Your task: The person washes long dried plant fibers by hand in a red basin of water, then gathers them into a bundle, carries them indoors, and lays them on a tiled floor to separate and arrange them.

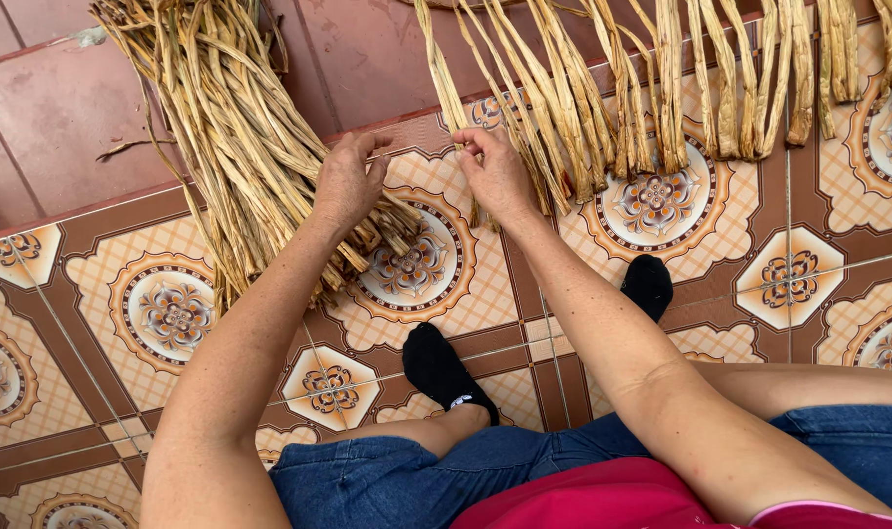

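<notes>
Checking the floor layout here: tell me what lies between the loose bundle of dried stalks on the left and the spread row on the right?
In the head view, both hands: left hand, right hand, over patterned floor tile.

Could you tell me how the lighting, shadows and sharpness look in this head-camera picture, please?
In the head view the light is soft and even, with no glare on the tiled floor; only faint shadows lie under the left hand and right hand; the dried fibre strips are sharp; the forearms at the lower edge look stretched by the wide lens.
</notes>
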